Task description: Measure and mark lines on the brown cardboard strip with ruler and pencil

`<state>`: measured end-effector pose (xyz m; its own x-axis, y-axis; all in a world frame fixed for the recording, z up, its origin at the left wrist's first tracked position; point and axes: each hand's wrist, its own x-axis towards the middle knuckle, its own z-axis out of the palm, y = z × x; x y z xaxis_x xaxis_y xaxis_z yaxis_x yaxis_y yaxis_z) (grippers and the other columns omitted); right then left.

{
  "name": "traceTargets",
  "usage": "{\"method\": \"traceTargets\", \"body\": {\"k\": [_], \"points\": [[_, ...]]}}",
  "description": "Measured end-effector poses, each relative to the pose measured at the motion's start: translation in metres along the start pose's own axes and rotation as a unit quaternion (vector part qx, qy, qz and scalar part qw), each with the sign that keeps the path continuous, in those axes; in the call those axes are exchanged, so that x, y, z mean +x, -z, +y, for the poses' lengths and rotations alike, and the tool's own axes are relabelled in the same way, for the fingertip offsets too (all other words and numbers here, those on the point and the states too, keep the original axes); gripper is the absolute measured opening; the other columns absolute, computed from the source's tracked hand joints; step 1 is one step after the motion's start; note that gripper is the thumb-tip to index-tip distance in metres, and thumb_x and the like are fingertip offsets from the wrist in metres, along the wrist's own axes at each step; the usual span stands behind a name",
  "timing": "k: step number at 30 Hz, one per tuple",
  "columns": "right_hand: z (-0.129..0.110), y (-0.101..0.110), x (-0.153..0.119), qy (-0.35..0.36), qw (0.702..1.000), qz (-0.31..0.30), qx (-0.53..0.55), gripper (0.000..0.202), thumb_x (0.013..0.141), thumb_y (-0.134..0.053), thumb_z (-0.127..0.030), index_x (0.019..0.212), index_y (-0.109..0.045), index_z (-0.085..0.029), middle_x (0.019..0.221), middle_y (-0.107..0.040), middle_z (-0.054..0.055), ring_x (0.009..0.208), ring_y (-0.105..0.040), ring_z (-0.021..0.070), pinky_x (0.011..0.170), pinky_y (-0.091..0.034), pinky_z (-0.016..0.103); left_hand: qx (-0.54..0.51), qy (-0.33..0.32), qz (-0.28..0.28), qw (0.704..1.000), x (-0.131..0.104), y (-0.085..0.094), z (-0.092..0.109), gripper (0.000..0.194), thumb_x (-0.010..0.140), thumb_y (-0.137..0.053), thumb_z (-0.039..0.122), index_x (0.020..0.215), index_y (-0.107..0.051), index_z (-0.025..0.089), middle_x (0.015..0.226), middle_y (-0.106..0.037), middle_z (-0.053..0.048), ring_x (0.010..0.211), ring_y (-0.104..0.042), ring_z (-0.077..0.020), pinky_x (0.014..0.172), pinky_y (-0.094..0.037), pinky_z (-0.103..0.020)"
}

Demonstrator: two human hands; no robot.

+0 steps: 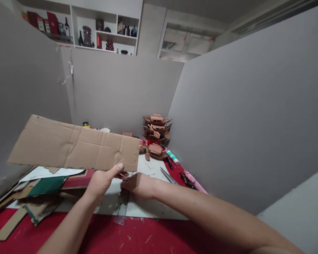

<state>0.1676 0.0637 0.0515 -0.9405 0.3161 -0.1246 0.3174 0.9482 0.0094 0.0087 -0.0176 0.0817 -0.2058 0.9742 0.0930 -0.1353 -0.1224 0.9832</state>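
My left hand (103,181) grips the lower right edge of a long piece of cardboard (87,144), thumb on its face, and holds it tilted up above the table. Creases cross the brown sheet, and small dark marks show along its edges. Just right of it, my right hand (137,185) is low over the white work surface with its fingers curled together. A thin dark object seems to show at those fingertips, too small to name. Below lies a clear ruler (121,210), partly covered by the right hand.
Cardboard scraps (42,203) pile up at left. Several brown model boats (157,128) are stacked at the back. Scissors (168,175), a white and green tube (172,157) and a pink roll (196,181) lie at right. Grey partitions (124,91) enclose the table.
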Motion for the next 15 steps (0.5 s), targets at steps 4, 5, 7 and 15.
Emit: {"method": "traceTargets", "body": {"k": [4, 5, 7, 15], "points": [[0.004, 0.006, -0.005, -0.005, 0.997, -0.045, -0.059, 0.025, 0.075, -0.062, -0.015, 0.100, -0.065, -0.011, 0.097, -0.070, 0.014, 0.079, -0.067, 0.0261, 0.064, -0.045, 0.031, 0.015, -0.002, -0.005, 1.000, 0.002, 0.002, -0.001, 0.030, 0.070, -0.075, 0.043, 0.075, -0.076, 0.013, 0.076, -0.076, -0.011, 0.069, -0.069, -0.0238, 0.069, -0.054, -0.033], [0.004, 0.008, -0.008, -0.011, 0.996, -0.052, -0.065, 0.026, 0.074, -0.063, -0.016, 0.100, -0.065, -0.011, 0.097, -0.071, 0.014, 0.078, -0.067, 0.0254, 0.063, -0.045, 0.030, 0.014, -0.001, -0.009, 1.000, 0.002, 0.003, -0.002, 0.030, 0.070, -0.075, 0.043, 0.075, -0.076, 0.013, 0.076, -0.076, -0.011, 0.070, -0.069, -0.0239, 0.069, -0.054, -0.033], [0.005, 0.009, -0.017, -0.021, 0.995, -0.059, -0.073, 0.030, 0.073, -0.064, -0.018, 0.103, -0.065, -0.012, 0.098, -0.071, 0.014, 0.076, -0.067, 0.0235, 0.061, -0.044, 0.029, 0.005, -0.003, -0.022, 1.000, 0.003, 0.003, -0.003, 0.030, 0.072, -0.074, 0.043, 0.076, -0.077, 0.013, 0.074, -0.076, -0.011, 0.069, -0.069, -0.0234, 0.068, -0.054, -0.033], [0.004, 0.008, -0.047, -0.065, 0.994, -0.076, -0.042, 0.040, 0.067, -0.068, -0.029, 0.105, -0.067, -0.015, 0.094, -0.072, 0.012, 0.073, -0.068, 0.0253, 0.055, -0.039, 0.028, -0.053, 0.021, -0.051, 0.997, 0.004, 0.002, -0.008, 0.033, 0.073, -0.076, 0.043, 0.077, -0.077, 0.010, 0.073, -0.074, -0.011, 0.070, -0.067, -0.0201, 0.069, -0.054, -0.030]]}}
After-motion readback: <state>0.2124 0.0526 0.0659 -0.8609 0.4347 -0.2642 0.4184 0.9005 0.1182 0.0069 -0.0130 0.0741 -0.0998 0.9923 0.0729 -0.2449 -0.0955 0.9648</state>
